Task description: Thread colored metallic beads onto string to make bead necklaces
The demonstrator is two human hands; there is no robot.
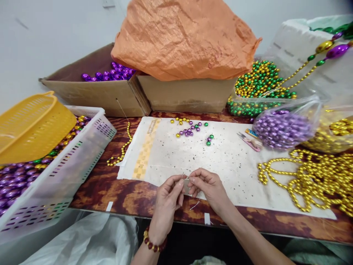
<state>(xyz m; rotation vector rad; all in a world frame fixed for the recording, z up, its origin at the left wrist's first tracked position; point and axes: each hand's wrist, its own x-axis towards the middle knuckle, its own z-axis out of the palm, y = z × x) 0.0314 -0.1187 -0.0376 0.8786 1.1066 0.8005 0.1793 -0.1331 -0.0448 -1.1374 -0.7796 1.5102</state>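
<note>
My left hand (169,195), with a beaded bracelet (154,243) at its wrist, pinches at the cloth's front edge. Close beside it, my right hand (206,186) has thumb and forefinger pressed together. A small pale flat piece (186,186) and something thin like a needle or thread show between the fingertips; which hand grips which is too small to tell. Beyond the hands, loose purple beads (188,132), gold beads (180,120) and green beads (208,143) lie on the white cloth (176,154).
Scissors (249,141) lie right of centre. Gold bead strands (317,180) and bagged purple beads (284,129) are at the right. A white basket (91,147) with a yellow basket (35,125) stands left. Cardboard boxes (182,94) and an orange sack (184,40) line the back.
</note>
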